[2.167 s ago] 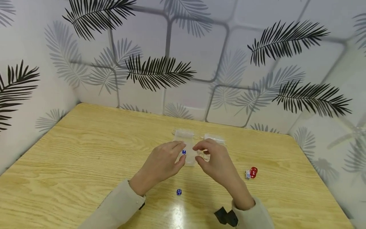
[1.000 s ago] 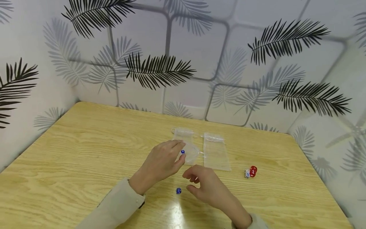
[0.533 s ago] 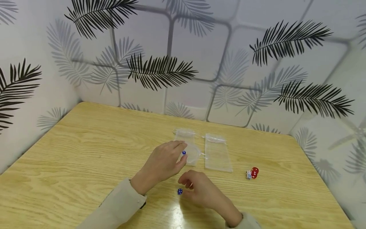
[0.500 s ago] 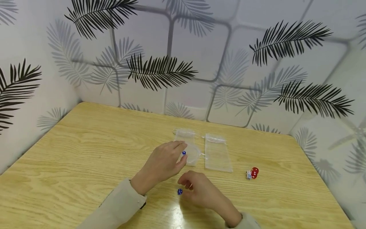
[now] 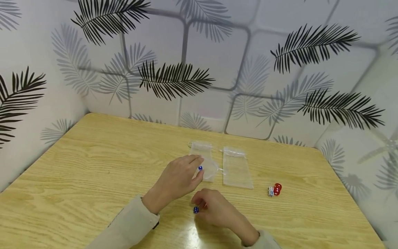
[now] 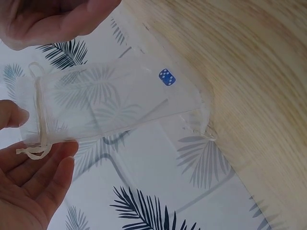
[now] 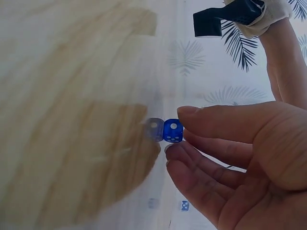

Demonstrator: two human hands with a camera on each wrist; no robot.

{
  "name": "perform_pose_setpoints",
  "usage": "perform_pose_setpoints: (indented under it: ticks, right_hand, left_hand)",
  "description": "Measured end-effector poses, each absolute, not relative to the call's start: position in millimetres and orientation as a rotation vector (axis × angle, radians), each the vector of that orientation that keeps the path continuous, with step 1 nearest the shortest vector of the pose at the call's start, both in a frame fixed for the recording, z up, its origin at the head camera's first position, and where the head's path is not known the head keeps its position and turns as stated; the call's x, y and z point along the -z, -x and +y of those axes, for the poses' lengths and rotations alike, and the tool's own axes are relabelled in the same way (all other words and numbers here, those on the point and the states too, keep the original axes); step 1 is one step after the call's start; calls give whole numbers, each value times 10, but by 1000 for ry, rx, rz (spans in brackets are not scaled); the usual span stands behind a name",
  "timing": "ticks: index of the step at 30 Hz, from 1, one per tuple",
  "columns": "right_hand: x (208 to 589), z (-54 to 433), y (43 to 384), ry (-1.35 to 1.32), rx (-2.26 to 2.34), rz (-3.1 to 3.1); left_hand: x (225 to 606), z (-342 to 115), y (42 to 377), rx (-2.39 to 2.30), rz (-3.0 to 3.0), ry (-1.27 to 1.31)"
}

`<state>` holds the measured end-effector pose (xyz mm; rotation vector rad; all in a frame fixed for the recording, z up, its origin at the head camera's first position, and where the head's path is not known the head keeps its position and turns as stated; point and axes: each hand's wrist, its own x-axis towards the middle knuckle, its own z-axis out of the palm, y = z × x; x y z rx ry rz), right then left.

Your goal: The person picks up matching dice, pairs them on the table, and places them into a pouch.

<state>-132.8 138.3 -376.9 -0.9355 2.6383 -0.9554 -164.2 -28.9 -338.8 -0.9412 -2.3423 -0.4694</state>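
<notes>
On the tabletop my right hand (image 5: 216, 209) has its thumb and fingertips at opposite sides of a blue die (image 5: 196, 210). In the right wrist view the thumb lies against this die (image 7: 173, 131), with the fingers curled just below. My left hand (image 5: 177, 178) hovers by a sheer white drawstring bag (image 5: 202, 148), thumb and fingers apart. Another blue die (image 5: 200, 168) shows between them; in the left wrist view this die (image 6: 167, 76) is away from the fingertips. I cannot tell whether it is in or on the sheer fabric. Loose sheer fabric (image 5: 212, 168) with a string lies beside it.
A second sheer drawstring bag (image 5: 237, 169) lies flat to the right. Farther right, white dice (image 5: 271, 191) stand against red dice (image 5: 277, 188). The glossy wooden table (image 5: 109, 162) meets a leaf-patterned wall (image 5: 214, 110) at the back.
My right hand has left the string at the sheer fabric, come down toward the near blue die and brought its fingertips around it. My left hand has stayed in place.
</notes>
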Motion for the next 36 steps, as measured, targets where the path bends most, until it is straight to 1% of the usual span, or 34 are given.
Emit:
perform_pose_setpoints:
  ticks: [5,12,19,23,28,36]
  right_hand:
    - [3806,1394,1342,972,1001,2608]
    - [3821,1362,1330,891,1008,2557]
    - [3798,1364,1281,947,963,2578]
    - [3790,1376,1248,934,974,2590]
    - [3705,1399,1195,887,1001,2600]
    - [3473,1475,1142,919,1044,2635]
  left_hand:
    - [3389,-291,1644,466,-2336,944]
    - [3409,-287,1651,471,-2342,940]
    - [3412,-282,1659,460,-2334,930]
    - [3411,-282,1659,457,-2333,928]
    - [3410,-284,1652,463,-2336,927]
    - [3412,-284,1653,467,-2324,931]
